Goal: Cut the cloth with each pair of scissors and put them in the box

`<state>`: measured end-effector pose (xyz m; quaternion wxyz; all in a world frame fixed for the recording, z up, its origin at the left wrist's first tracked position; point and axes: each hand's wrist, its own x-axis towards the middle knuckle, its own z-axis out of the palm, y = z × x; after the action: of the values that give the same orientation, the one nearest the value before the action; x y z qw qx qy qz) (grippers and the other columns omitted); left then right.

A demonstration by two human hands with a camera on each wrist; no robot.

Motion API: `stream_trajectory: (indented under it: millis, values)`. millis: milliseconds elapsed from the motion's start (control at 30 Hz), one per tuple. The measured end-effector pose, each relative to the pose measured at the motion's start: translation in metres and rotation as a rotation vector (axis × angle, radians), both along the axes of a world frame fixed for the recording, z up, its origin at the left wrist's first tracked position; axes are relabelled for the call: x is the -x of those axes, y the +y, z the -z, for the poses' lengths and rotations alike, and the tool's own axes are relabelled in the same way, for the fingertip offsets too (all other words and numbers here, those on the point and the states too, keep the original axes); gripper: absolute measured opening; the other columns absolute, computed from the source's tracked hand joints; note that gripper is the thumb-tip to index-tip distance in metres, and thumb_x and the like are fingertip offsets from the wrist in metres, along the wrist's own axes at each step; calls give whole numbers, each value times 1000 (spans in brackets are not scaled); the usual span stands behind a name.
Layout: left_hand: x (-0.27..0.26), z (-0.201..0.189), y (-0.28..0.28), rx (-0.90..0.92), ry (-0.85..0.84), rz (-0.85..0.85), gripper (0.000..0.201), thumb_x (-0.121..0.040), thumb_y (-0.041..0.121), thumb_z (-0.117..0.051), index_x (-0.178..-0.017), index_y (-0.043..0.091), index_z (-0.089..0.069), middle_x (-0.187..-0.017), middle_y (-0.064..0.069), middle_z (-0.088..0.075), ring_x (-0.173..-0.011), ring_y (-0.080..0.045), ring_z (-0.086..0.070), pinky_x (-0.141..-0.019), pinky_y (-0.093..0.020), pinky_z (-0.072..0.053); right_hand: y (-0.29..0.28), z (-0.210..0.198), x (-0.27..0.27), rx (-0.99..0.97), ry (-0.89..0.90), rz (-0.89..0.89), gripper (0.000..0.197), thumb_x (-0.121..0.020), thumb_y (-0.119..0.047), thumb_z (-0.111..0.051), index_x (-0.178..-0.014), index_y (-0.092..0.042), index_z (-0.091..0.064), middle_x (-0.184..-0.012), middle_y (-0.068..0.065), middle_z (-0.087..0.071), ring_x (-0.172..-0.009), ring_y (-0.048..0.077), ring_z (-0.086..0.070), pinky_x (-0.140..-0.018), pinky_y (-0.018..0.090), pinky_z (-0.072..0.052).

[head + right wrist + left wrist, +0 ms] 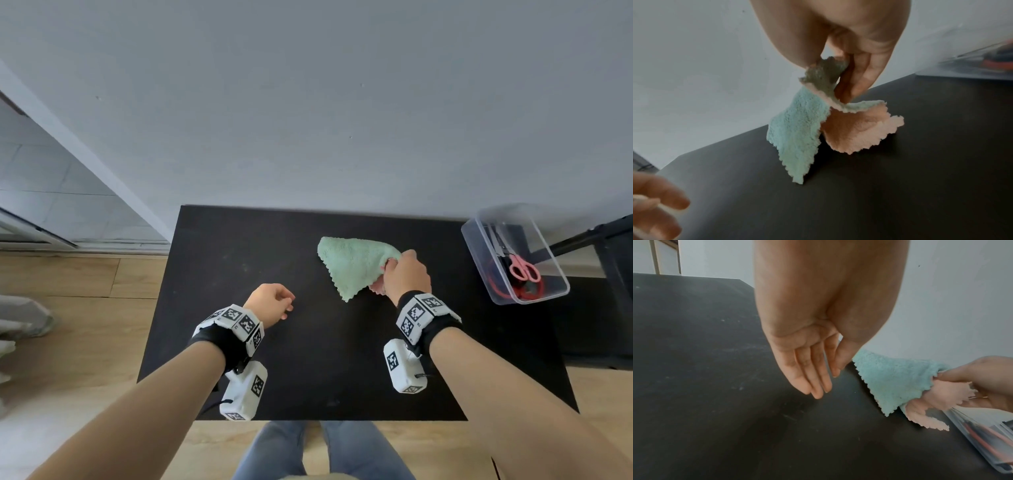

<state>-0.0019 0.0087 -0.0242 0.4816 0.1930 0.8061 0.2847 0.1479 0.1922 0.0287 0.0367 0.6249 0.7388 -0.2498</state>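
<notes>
A fluffy cloth [352, 263], mint green on one side and pink on the other, hangs from my right hand [406, 274] above the black table [239, 246]. In the right wrist view the thumb and fingers pinch the cloth [797, 129] at its top edge while its lower corner touches the table. My left hand [270, 303] hovers over the table left of the cloth, holding nothing, its fingers [813, 378] straight and relaxed. A clear plastic box [479, 240] stands at the table's right edge with pink-handled scissors [522, 269] and other scissors inside.
The table stands against a grey wall [308, 102]. A black stand [609, 274] is right of the box. Wooden floor [68, 291] lies to the left, and my legs [325, 448] are at the table's near edge.
</notes>
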Motion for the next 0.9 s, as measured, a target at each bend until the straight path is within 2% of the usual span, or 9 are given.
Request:
stream_trajectory:
  millis: [200,333,400,500,600,667,733,800,900]
  values:
    - [-9,-7,23,9,14,16,16,-94,5,-46,-89,12,-59,-72,3,-62,-58,-15,-55,-56,-23,-44,34,-15,-16,-62,88,53,28,-100,-28,-39,-108,-4,-49,-101,15,-62,-92,33,-60,-66,33,-38]
    - [-15,-18,39,-22,19,9,19,-93,5,-47,-82,16,-58,-72,2,-62,-58,-15,-55,-55,-23,-43,43,-17,-21,-15,215,-27,27,-96,-33,-46,-86,-8,-50,-85,10,-59,-83,32,-60,-66,35,-44]
    - [-18,-25,49,-48,26,20,21,-92,5,-48,-80,18,-58,-73,1,-64,-59,-16,-56,-56,-24,-44,45,-20,-23,66,329,-84,31,-94,-33,-51,-75,-9,-49,-73,6,-57,-71,26,-58,-62,33,-47]
    - [-24,-37,64,-78,41,47,22,-90,4,-48,-78,19,-58,-73,0,-64,-60,-17,-57,-58,-26,-45,44,-24,-27,178,389,-196,38,-89,-32,-60,-63,-12,-42,-62,2,-47,-58,18,-44,-54,28,-35]
    - [-30,-45,75,-91,65,95,20,-89,4,-47,-82,18,-59,-75,0,-65,-64,-17,-59,-63,-29,-48,41,-24,-28,247,325,-303,42,-85,-31,-66,-60,-15,-36,-61,1,-38,-57,16,-36,-57,30,-31]
    - [-32,-49,79,-86,105,131,17,-88,5,-48,-88,16,-61,-76,0,-66,-65,-16,-60,-66,-28,-49,37,-23,-29,282,250,-346,42,-84,-30,-67,-57,-17,-36,-59,-3,-39,-55,15,-37,-56,28,-33]
    - [-34,-52,82,-77,159,164,17,-87,7,-48,-93,15,-62,-74,2,-64,-63,-13,-59,-65,-24,-47,32,-27,-29,306,182,-382,39,-84,-29,-64,-56,-15,-42,-58,-2,-45,-54,15,-42,-56,26,-37]
    - [-34,-57,85,-65,215,220,18,-87,9,-49,-96,16,-64,-70,6,-60,-64,-11,-58,-68,-23,-45,28,-31,-29,343,138,-408,28,-81,-26,-63,-62,-8,-53,-62,4,-51,-57,18,-46,-59,27,-40]
    - [-33,-67,85,-23,286,302,21,-89,12,-49,-101,16,-65,-69,11,-55,-78,-14,-59,-76,-22,-43,23,-38,-27,362,63,-449,16,-77,-22,-66,-73,-7,-63,-68,5,-54,-63,20,-51,-63,28,-46]
